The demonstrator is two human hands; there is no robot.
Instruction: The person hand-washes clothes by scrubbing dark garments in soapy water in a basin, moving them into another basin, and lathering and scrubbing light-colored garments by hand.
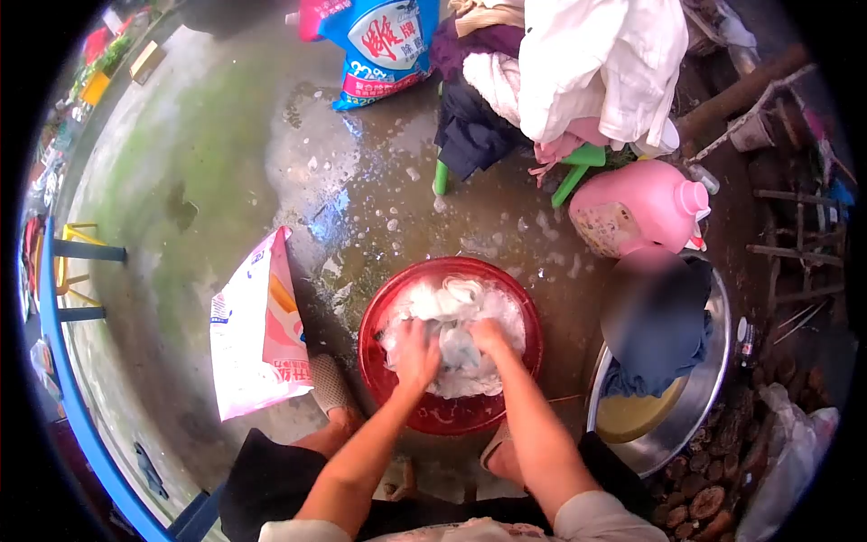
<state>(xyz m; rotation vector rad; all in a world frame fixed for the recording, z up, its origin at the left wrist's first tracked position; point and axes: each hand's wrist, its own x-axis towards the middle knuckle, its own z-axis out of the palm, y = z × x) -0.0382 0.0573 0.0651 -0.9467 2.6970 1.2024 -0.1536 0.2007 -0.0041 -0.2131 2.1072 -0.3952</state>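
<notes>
The left hand, partly open, touches white wet cloth in the round red plastic basin; the right hand seems half-closed, hold unclear. Hard pushing could tip the basin.

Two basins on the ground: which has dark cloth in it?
The metal basin, right of the red basin. Its cloth is dark blue; the red one holds white cloth, with the left hand and right hand.

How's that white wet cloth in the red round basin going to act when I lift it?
The white wet cloth will probably hang floppy, given its loose folds. It looks soaked and sudsy, so likely heavy for its size and somewhat slippery.
</notes>
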